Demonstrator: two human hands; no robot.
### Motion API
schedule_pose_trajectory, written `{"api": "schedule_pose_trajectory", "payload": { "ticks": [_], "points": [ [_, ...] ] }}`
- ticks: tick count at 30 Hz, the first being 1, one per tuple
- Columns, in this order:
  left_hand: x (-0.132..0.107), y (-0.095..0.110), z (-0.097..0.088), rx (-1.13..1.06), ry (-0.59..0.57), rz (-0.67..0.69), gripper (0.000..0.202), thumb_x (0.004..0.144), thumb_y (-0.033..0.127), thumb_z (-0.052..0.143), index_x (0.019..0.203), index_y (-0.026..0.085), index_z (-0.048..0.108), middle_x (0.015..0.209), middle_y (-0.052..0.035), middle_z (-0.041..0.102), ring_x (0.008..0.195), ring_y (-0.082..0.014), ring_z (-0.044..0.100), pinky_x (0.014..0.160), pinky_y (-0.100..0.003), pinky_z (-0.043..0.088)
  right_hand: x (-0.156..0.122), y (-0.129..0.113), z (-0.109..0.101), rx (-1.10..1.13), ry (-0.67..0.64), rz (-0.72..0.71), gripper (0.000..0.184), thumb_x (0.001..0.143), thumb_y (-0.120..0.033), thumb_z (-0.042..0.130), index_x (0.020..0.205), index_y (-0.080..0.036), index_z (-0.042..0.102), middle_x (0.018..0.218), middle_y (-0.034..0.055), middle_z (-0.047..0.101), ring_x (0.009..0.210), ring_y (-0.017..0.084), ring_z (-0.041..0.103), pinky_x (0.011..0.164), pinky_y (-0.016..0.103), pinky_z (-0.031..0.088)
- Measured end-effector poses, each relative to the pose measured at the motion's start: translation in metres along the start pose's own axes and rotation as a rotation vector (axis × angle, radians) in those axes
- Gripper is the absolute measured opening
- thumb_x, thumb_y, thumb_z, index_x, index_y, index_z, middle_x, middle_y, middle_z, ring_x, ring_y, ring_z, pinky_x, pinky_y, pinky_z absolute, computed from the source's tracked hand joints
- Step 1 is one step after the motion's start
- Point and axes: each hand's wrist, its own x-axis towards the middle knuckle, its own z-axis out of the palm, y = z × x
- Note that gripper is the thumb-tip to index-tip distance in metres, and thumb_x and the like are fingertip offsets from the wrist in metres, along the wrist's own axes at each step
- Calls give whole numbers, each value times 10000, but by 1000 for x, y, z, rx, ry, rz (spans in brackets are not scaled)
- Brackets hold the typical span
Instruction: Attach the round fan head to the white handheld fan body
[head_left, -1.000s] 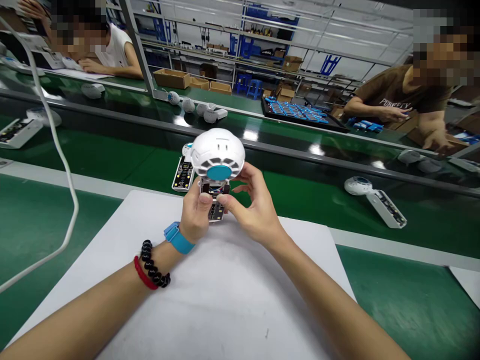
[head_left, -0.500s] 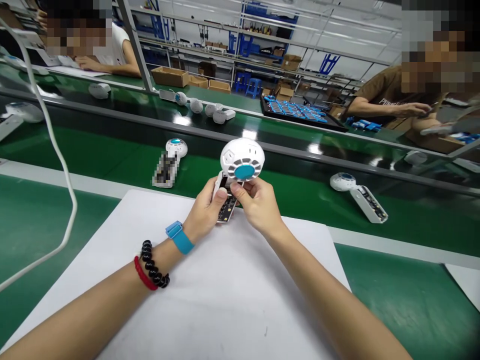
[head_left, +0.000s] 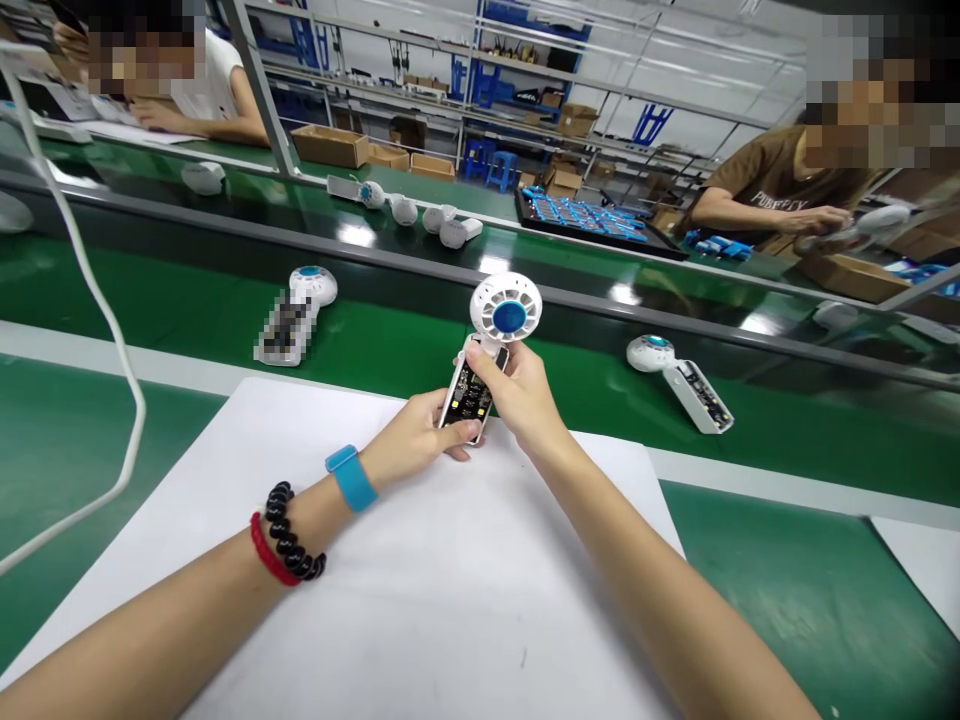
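Between my two hands is a white handheld fan (head_left: 507, 308) with a blue hub, its handle uncovered so that a black circuit board (head_left: 469, 396) shows. My left hand (head_left: 429, 428) grips the lower end of the handle, thumb lying across the board's bottom edge. Near the neck, my right hand (head_left: 517, 390) holds the handle with its thumb on the upper part of the board; its other fingers are mostly hidden behind. Under my forearms lies a white sheet (head_left: 450, 580), and the fan is above its far edge.
On the green belt, one open-handled fan (head_left: 313, 285) lies left and another (head_left: 697, 395) right. Several fans (head_left: 405, 210) sit on the far ledge beside a tray of blue parts (head_left: 585, 218). A white cable (head_left: 124, 350) hangs at left. Two people work opposite.
The fan has tipped so its head faces me more and more of the board shows. My left hand has slid down to the handle's lower end. Fans on the belt appear shifted left.
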Motion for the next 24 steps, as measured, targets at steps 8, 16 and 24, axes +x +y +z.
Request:
{"api": "schedule_pose_trajectory", "payload": {
  "ticks": [8, 16, 24],
  "points": [
    [-4, 3, 11, -42, 47, -55, 615, 622, 568, 824, 934, 99, 580, 886, -74, 638, 813, -214, 690, 668, -268, 572, 1, 7, 1, 6, 64, -32, 391, 765, -503, 713, 915, -150, 638, 828, 63, 693, 719, 191, 632, 677, 318, 497],
    [-4, 1, 16, -159, 98, -106, 613, 537, 532, 878, 866, 103, 590, 818, -71, 646, 753, -197, 680, 700, -305, 576, -1, 11, 3, -100, 115, -38, 427, 781, -554, 679, 901, -145, 647, 833, 82, 698, 716, 209, 632, 670, 329, 491],
    [-3, 5, 18, -251, 103, -98, 684, 518, 509, 907, 968, 106, 586, 854, -117, 685, 749, -224, 704, 688, -310, 583, 1, 7, -4, -127, -2, 23, 511, 786, -646, 674, 952, -163, 655, 807, 51, 676, 652, 173, 597, 582, 279, 466]
  ]
}}
